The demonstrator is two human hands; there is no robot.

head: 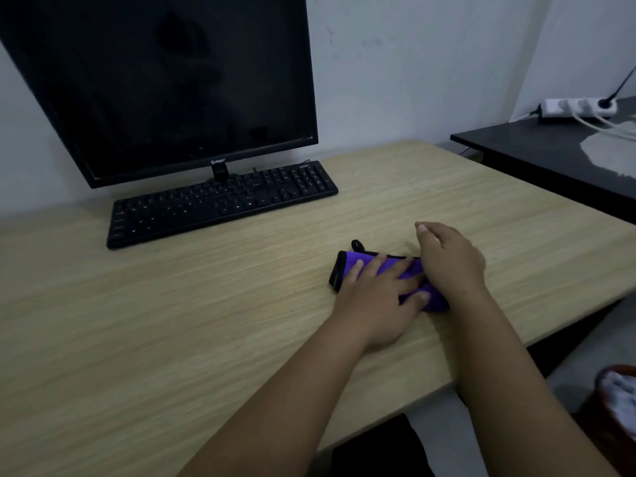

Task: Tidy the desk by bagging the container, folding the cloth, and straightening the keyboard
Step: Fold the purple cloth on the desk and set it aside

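Head view shows the cloth (389, 275) lying right of centre in the frame on the wooden surface (172, 321) — purple, with a black trim along its left end and a small black loop at its upper edge. It appears already folded into a narrow, thick bundle.

Left hand (378, 297) lies flat on top of the cloth, fingers spread and pressing down; it grips nothing. Right hand (447, 259) rests over the cloth's right end with fingers loosely extended and thumb raised; whether anything is pinched beneath it cannot be told.

Keyboard (220, 201) sits at centre left, just in front of the monitor (165, 84), well apart from the cloth. Its line runs slanted in the frame, though the wide lens makes true alignment hard to judge. No container or bag can be identified; a reddish bin (616, 418) with white contents stands at lower right, off the surface.

Assessment of handling: the cloth reads as light, soft and limp — not fragile. It will slump and spring open unless held flat, and it may slide on the smooth surface under a sideways push. Best hold is a pinch at the corners or along the stiffer black trim, with the other palm pinning the fold.
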